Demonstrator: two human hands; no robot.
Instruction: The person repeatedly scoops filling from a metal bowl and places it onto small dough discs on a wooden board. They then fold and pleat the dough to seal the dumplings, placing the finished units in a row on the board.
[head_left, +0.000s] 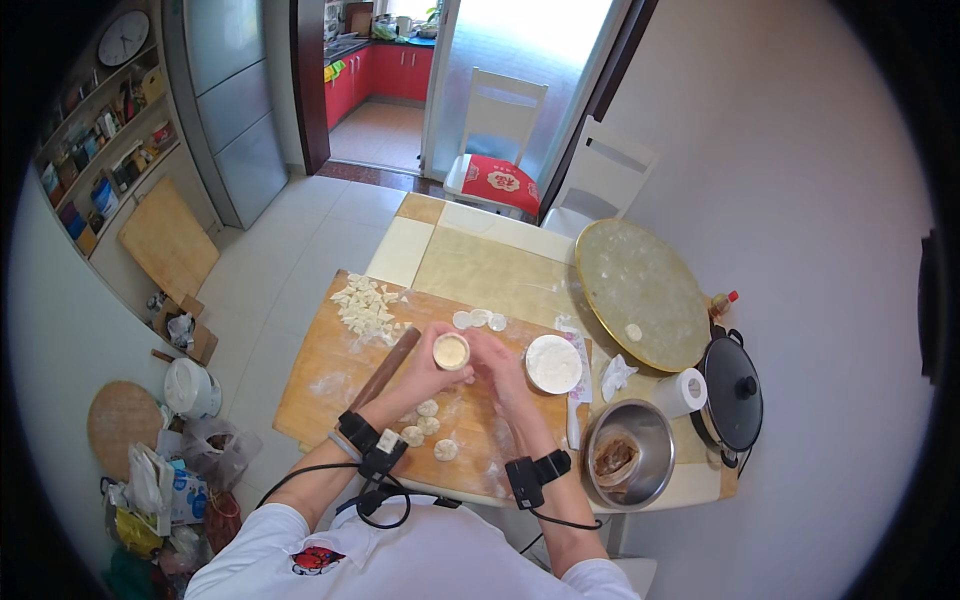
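My left hand (435, 367) grips a small round cup (451, 352) with a pale rim and a cream-coloured inside; whether that is dough or the cup's own surface is unclear. Close against it is my right hand (496, 361), its fingers partly hidden. Both hands hover over a floured wooden board (319, 375). A brown rolling pin (390, 364) lies by my left wrist. Nearer to me rest several round dough pieces (428, 426). Beyond my hands sit flat white dough discs (480, 318). White flour fills a bowl (553, 364) at my right.
Triangular dough scraps (367, 306) cover the board's far left. A white-handled knife (574, 424) lies along its right edge. Further right are a steel bowl (660, 450) holding a bag, a paper roll (681, 393), a lidded black pan (735, 390) and a large round tray (645, 292).
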